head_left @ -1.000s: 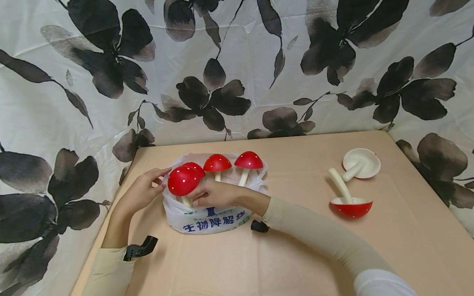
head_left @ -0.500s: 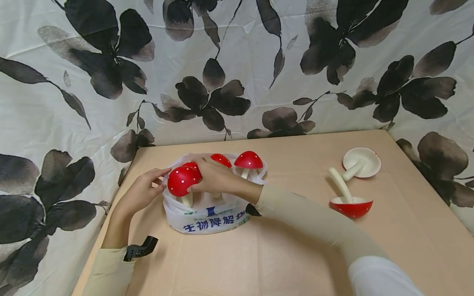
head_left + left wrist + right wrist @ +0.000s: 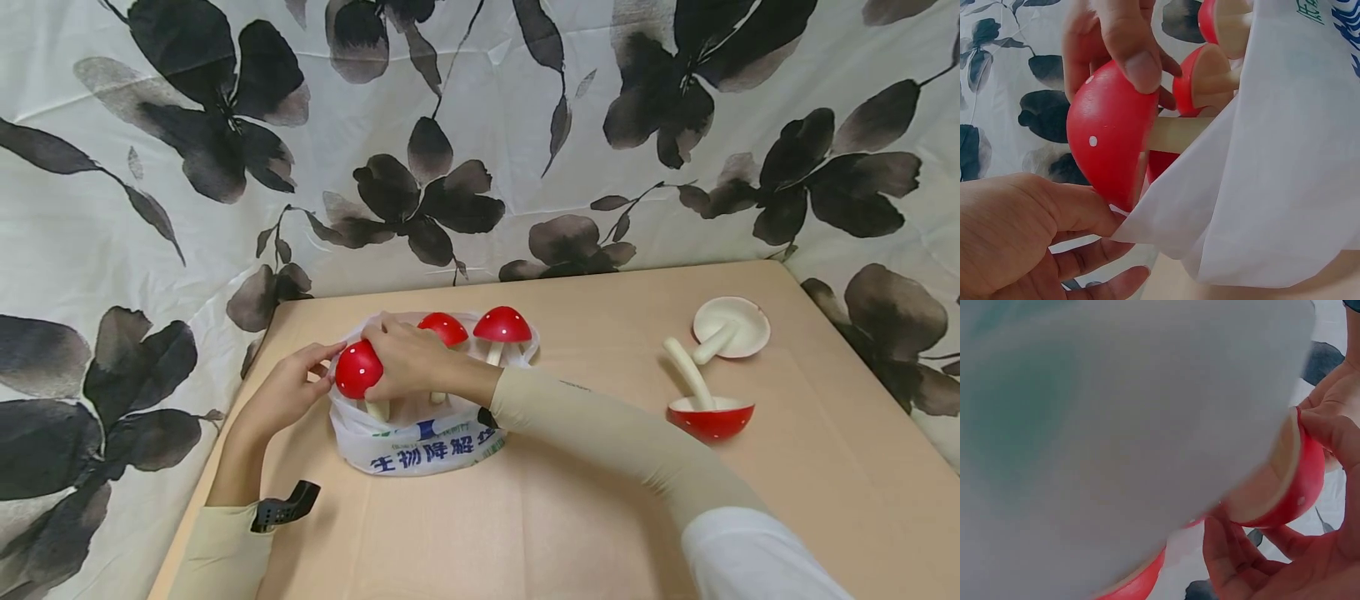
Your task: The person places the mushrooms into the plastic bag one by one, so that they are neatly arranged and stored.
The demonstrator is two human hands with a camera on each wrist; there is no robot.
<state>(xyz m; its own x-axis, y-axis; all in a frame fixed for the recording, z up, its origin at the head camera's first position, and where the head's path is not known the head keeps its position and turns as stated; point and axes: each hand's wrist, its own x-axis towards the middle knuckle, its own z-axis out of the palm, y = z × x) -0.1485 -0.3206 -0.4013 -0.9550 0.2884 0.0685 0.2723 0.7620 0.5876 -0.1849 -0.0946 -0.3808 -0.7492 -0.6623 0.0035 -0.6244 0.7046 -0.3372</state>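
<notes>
A white plastic bag (image 3: 352, 433) with blue lettering stands with several toy mushrooms, red-capped with white dots, upright in its mouth. At the bag's left rim, my left hand (image 3: 288, 387) pinches the plastic between thumb and fingers. My right hand (image 3: 408, 360) reaches across the opening and grips the front-left mushroom (image 3: 357, 371) by its cap. In the left wrist view, the right thumb (image 3: 1142, 70) presses on that red cap (image 3: 1107, 134), and its pale stem goes down into the bag. Another mushroom behind the right hand is mostly hidden in the head view.
Two more mushrooms stand in the bag, one at the back middle (image 3: 444, 327) and one at the right (image 3: 502, 323). On the table (image 3: 600, 517), two mushrooms lie caps down at the right, one farther (image 3: 738, 333) and one nearer (image 3: 711, 421). A floral cloth (image 3: 525, 142) hangs behind.
My right hand has risen from beside the front-left mushroom's stem and shifted left over its cap, covering the mushroom behind. My left hand stays at the bag's rim.
</notes>
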